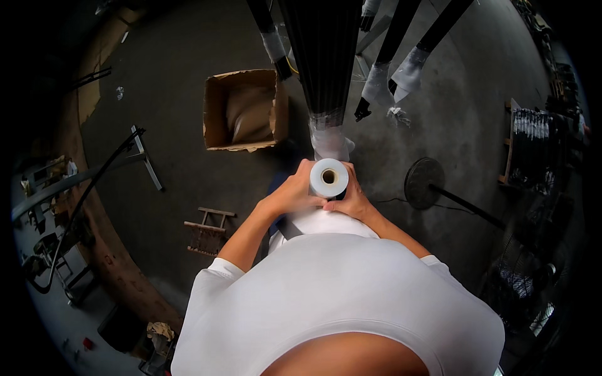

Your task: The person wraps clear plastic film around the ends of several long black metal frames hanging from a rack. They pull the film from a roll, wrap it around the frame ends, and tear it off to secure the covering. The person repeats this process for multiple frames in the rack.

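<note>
A roll of clear stretch film [320, 189] stands on end close in front of my body, its hollow cardboard core facing up. Around its left side wraps my left hand [293, 191], while my right hand [352, 195] grips the right side; the thumbs come close together at the near side. Just beyond the roll is the end of a bundle of long black bars [323, 56]. Clear film [329, 139] is wound around that end. The lower part of the roll and some of my fingers are hidden.
An open cardboard box [281, 119] stands to the left of the bundle. More black bars with film-wrapped ends [377, 84] extend at the far right. A round-based stand [425, 182] is on the right, and a small wooden stool [207, 232] on the left. Metal frames [147, 160] lie further left.
</note>
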Tool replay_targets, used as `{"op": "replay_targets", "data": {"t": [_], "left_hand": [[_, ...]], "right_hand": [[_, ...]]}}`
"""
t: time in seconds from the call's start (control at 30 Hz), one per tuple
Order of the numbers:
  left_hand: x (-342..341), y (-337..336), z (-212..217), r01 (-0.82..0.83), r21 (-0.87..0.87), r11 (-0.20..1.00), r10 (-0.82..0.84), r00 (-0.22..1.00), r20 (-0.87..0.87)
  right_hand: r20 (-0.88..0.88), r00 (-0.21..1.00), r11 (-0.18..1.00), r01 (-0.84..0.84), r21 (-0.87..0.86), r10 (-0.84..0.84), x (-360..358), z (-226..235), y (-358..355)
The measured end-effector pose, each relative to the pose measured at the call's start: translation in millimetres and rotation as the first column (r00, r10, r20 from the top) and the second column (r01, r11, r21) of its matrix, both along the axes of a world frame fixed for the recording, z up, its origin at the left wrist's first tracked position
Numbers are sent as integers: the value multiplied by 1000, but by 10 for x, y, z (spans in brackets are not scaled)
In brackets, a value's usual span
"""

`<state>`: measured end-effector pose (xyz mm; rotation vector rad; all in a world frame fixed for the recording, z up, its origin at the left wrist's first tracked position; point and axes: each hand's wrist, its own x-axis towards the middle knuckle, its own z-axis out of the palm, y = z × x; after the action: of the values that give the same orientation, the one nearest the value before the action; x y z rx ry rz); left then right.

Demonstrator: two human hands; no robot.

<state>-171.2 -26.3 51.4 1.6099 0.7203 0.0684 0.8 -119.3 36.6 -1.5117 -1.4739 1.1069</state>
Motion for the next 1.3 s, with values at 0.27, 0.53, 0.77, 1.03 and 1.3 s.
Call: {"op": "replay_targets", "data": {"t": [0.27, 0.53, 0.77, 1.03, 1.3], "left_hand": [[-149, 80, -139, -113, -279, 954, 146, 984, 102], [575, 400, -198, -474, -177, 863, 506, 806, 309], [493, 391, -184, -422, -167, 891, 454, 836, 308], [447, 132, 48, -429, -300, 852, 508, 814, 281], [102, -427, -298, -557, 563, 611, 610, 784, 113]], "right_hand": [[-341, 932, 990, 138, 15, -125, -41, 59, -50], [-193, 942, 945, 301, 129, -273, 6, 351, -306], [-314, 883, 936, 347, -66, -349, 1051, -85, 14], [-835, 549, 913, -359, -192, 41, 406, -1289, 971], [-978, 201, 742, -649, -169, -47, 92, -1467, 939]]}}
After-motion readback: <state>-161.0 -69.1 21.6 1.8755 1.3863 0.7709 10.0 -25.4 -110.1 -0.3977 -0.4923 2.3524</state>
